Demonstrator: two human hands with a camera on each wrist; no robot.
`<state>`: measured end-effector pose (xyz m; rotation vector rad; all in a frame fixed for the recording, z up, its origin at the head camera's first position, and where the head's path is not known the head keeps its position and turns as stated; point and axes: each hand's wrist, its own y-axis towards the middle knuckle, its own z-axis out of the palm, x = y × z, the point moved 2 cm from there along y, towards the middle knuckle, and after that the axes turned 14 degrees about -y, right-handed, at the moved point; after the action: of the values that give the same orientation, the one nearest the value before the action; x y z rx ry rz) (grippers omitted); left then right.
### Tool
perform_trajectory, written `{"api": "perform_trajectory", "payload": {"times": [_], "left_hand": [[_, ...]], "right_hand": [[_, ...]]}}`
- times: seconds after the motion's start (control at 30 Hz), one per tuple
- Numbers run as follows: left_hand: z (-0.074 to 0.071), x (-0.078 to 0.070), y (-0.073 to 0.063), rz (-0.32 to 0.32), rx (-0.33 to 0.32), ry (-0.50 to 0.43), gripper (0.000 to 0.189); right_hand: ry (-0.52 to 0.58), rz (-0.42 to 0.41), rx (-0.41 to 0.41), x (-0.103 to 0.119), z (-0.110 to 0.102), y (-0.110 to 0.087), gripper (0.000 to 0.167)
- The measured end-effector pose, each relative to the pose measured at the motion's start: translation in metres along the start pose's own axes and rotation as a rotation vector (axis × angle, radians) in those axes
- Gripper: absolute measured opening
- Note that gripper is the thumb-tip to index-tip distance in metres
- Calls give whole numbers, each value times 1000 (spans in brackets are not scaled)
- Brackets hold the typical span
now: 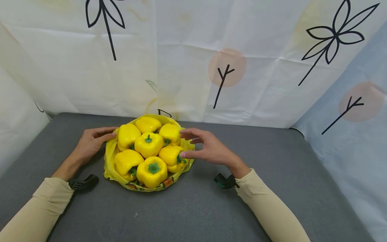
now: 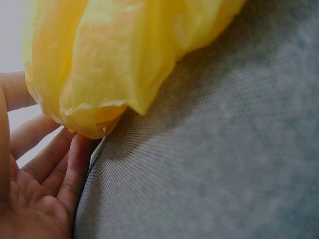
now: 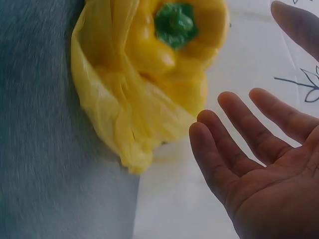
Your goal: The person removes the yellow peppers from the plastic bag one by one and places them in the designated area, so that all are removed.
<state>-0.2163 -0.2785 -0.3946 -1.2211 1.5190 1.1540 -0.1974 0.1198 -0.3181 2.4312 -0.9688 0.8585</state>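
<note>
Several yellow bell peppers (image 1: pixel 148 145) with green stems sit close together inside a yellow plastic bag (image 1: pixel 109 164), its rim spread low around them. My left hand (image 1: pixel 92 143) is at the bag's left side, thumb and fingertips at the rim. In the left wrist view, the fingers of that hand (image 2: pixel 47 174) reach out loosely beneath the hanging edge of the bag. My right hand (image 1: pixel 208 146) hovers at the right side, thumb and fingers spread apart beside a pepper (image 1: pixel 171 158). The right wrist view shows its palm (image 3: pixel 279 194) with nothing held.
The bag lies on a grey cloth-covered table (image 1: pixel 193 208), nearer its far edge. Behind the table hangs a pale curtain (image 1: pixel 181 67) with black leaf drawings and pinkish circles. Black straps (image 1: pixel 84 183) are on both wrists.
</note>
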Motion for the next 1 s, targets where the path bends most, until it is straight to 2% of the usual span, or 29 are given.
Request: {"api": "perform_trajectory", "payload": {"times": [0.3, 0.63, 1.0], "left_hand": [[3, -2, -1, 23, 2, 19, 50], [3, -5, 1, 40, -17, 15, 45], [3, -4, 0, 39, -3, 0, 48]], "right_hand": [[-19, 18, 77, -1, 20, 7, 61], [-46, 12, 58, -1, 28, 8, 58], [-82, 62, 68, -2, 35, 8, 63]]}}
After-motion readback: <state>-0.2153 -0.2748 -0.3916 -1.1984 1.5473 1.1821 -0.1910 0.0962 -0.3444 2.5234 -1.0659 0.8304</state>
